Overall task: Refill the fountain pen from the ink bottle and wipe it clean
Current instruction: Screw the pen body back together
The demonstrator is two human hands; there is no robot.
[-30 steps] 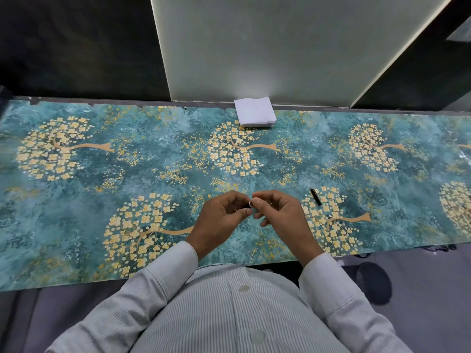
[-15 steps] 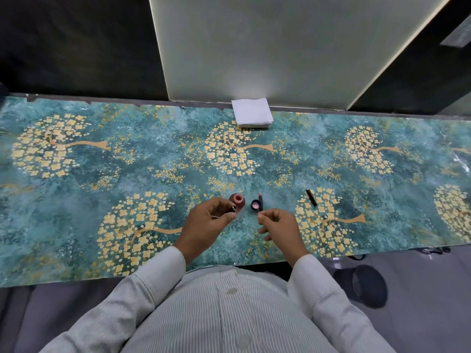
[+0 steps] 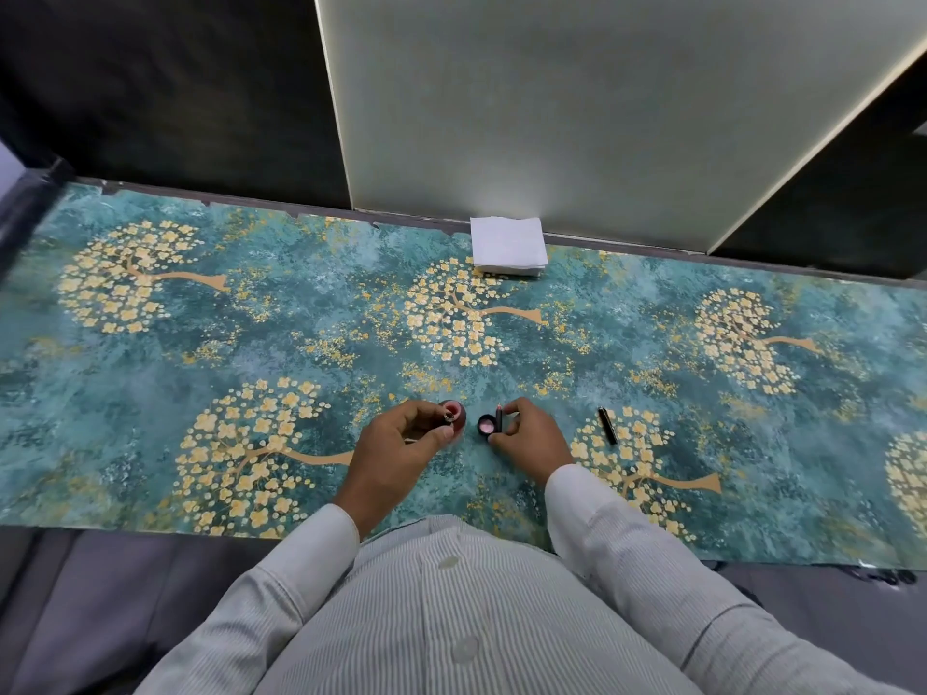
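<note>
Left hand (image 3: 396,446) pinched small pen part (image 3: 449,417) over open ink bottle (image 3: 454,412) on table (image 3: 150,403); right hand (image 3: 531,436) fingers gripped upright pen section (image 3: 499,416) beside bottle cap (image 3: 485,424); pen barrel (image 3: 607,425) lay right; tissues (image 3: 507,245) far edge

The table (image 3: 150,343) is covered by a teal cloth printed with golden trees. Against the fingertips of the left hand (image 3: 396,446) an open ink bottle (image 3: 454,412) stands on the cloth, its mouth showing pink. Just beside it, in front of the right hand (image 3: 531,436), its cap (image 3: 485,423) lies upturned, with a slim pen part (image 3: 499,416) touching the cap's right side. Well to the right of that hand a black pen cap (image 3: 607,425) lies alone. Far beyond both hands, at the table's back edge, sits a stack of white tissues (image 3: 508,245).
</note>
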